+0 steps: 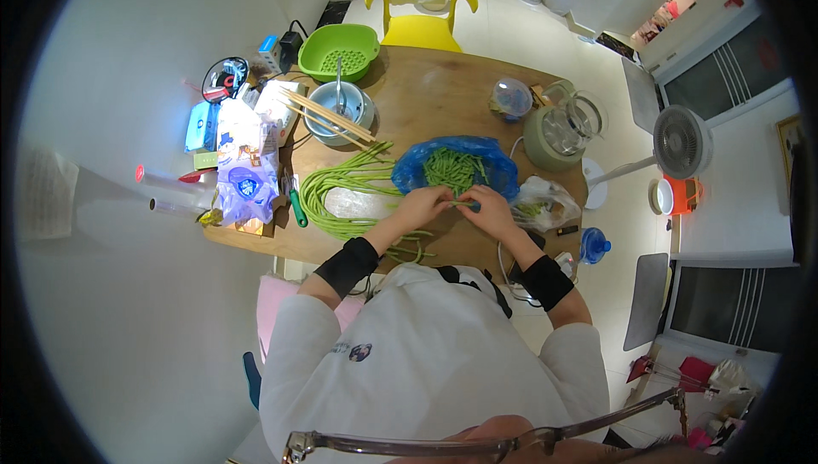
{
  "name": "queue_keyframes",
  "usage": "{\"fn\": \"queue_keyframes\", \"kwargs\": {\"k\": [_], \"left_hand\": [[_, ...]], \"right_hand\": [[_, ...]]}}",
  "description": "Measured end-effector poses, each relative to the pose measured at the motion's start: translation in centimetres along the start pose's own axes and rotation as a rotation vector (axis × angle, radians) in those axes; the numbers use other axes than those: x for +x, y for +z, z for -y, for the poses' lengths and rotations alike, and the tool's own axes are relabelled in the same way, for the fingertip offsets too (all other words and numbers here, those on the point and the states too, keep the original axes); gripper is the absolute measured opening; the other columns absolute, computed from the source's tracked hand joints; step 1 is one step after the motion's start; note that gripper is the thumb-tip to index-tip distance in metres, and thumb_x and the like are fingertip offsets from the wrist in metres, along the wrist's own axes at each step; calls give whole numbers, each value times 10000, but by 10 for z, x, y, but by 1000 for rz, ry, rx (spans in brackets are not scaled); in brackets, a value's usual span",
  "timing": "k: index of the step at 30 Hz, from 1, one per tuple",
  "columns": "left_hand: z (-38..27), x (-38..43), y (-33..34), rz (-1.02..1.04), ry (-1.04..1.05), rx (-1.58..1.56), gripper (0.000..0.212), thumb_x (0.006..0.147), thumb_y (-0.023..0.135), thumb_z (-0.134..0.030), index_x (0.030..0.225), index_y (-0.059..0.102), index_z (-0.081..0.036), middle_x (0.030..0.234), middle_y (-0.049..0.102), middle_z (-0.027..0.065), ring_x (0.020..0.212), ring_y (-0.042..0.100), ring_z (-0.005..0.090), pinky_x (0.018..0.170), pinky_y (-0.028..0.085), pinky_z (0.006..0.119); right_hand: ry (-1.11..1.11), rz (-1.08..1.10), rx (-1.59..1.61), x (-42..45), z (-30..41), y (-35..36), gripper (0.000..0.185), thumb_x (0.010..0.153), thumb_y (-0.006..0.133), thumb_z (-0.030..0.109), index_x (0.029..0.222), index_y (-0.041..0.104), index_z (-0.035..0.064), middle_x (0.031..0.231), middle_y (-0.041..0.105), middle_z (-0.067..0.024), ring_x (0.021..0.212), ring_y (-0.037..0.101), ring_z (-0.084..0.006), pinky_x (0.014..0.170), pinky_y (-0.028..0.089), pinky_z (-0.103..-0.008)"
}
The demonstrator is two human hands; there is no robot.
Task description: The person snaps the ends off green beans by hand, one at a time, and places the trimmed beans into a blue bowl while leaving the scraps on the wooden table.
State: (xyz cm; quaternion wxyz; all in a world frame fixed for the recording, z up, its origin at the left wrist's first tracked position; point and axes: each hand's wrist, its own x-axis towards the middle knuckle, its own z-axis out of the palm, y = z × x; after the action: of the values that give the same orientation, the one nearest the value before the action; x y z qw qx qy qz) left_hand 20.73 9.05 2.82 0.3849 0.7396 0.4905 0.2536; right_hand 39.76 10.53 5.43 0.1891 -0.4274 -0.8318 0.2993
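Observation:
My left hand [424,203] and my right hand [487,207] meet at the near rim of a blue plastic bag [408,160]. Between their fingertips is a short green bean piece [463,203], pinched from both sides; my fingers partly cover it. The opened bag lies on the wooden table and holds a heap of short green bean pieces [450,169]. Left of it, a bundle of whole yardlong beans [316,199] curves in a loop, and some of their ends pass under my left forearm.
A peeler with a green handle [298,209] lies left of the beans. Chopsticks [329,116] rest across a bowl [358,128] near a green colander [310,48]. Rightward stand a glass-topped electric kettle [543,144], a lidded tub [511,98] and a clear plastic bag [553,202].

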Motion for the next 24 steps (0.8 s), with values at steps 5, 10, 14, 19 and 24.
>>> {"fn": "queue_keyframes", "kwargs": {"k": [5,10,14,19,24], "left_hand": [[-2,-1,-3,-15,16,-23,165,750,582,-165,857,562,-41,780,592,117,733,572,272,619,442,332],[-1,1,-3,-24,32,24,159,736,596,-154,854,602,-48,785,598,108,726,573,265,625,444,328],[0,1,-6,23,-60,-178,173,725,627,-158,843,625,-32,789,616,96,704,581,196,636,445,290],[7,2,-6,66,-105,-365,191,728,644,-156,853,629,-13,786,626,76,715,566,124,644,442,254],[4,4,-10,113,-156,-489,174,733,644,-137,858,636,-15,779,625,67,705,562,105,640,438,232]], "right_hand": [[75,18,40,-1,-7,4,182,720,608,201,795,604,35,768,567,-88,751,532,-245,666,423,-342],[136,94,51,4,-6,4,189,714,606,197,809,611,34,790,581,-85,773,542,-240,689,429,-338],[254,185,352,6,-18,7,194,731,609,186,837,620,24,787,606,-76,743,559,-177,679,435,-303],[298,304,627,9,-30,8,189,765,601,165,850,623,-2,762,617,-65,712,554,-114,645,434,-261],[389,364,870,7,-34,9,204,781,586,150,902,614,-12,796,611,-54,743,551,-110,685,421,-240]]}}
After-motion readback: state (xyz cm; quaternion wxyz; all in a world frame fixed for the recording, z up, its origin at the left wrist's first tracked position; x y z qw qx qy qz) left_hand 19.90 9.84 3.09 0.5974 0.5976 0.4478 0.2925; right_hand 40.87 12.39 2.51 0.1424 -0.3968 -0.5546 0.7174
